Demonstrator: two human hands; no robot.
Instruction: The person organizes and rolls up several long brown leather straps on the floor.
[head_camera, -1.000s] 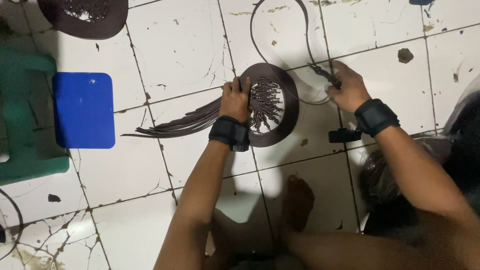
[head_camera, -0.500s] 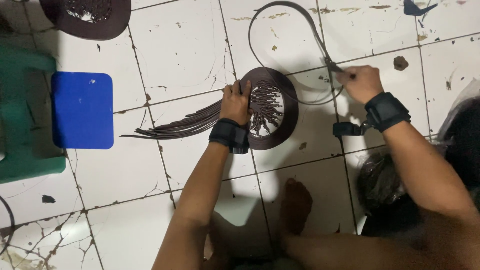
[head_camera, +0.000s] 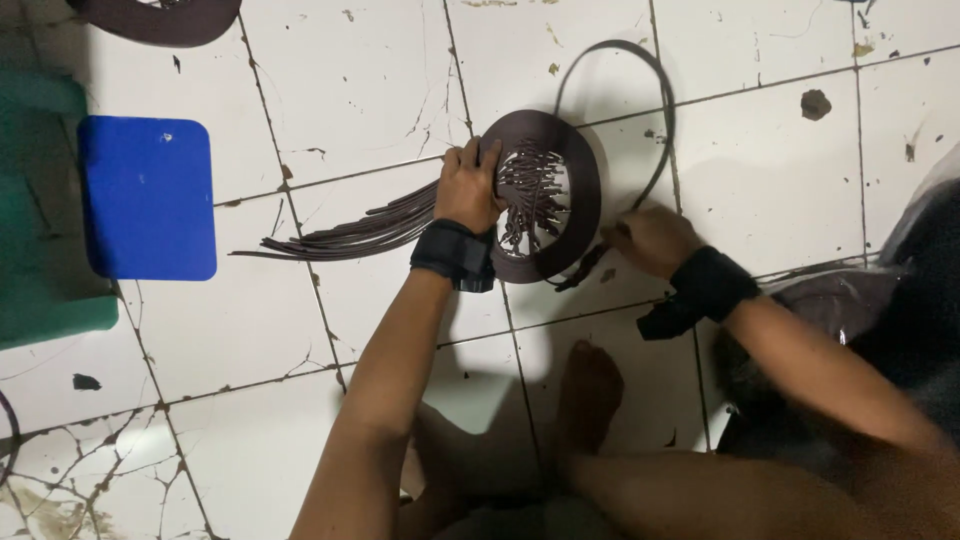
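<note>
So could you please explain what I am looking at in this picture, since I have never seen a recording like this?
It is a view from a camera worn on a person's head, looking down at their own two bare hands over a white tiled floor. The left hand grips the rim of a dark brown woven disc, whose loose strips fan out to the left. The right hand pinches a long brown strip that loops above the disc. Both wrists wear black bands. A blue pad lies at the left beside a green stool.
</note>
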